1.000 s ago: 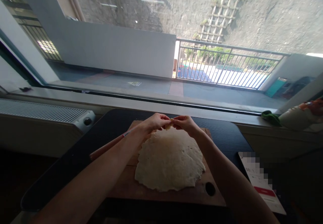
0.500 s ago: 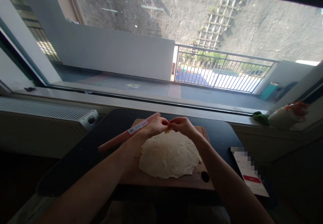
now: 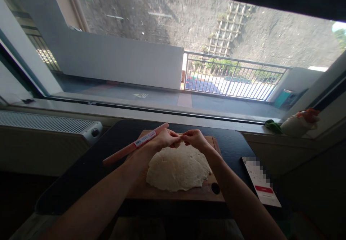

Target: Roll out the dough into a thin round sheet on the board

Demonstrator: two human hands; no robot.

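A wide, flat sheet of rolled dough (image 3: 178, 168) lies on a wooden cutting board (image 3: 186, 196). Over the dough's far edge, my left hand (image 3: 169, 139) and my right hand (image 3: 194, 138) meet at the fingertips. Both hands are closed in a pinch on a small bit of dough, mostly hidden by the fingers. A rolling pin (image 3: 120, 155) with a printed label rests slantwise to the left of my left hand, partly over the board's corner.
The board stands on a dark table (image 3: 86, 171). A phone (image 3: 261, 186) lies at the table's right edge. Beyond are a windowsill (image 3: 151, 115) with a white pot-like ornament (image 3: 298, 124) and a green cloth-like item (image 3: 273, 126), and a radiator (image 3: 54, 124) at left.
The pale bit that hung below my fingertips is now mostly hidden, and my left fingers have curled in. The view has shifted slightly; the dough, board and rolling pin keep their places.
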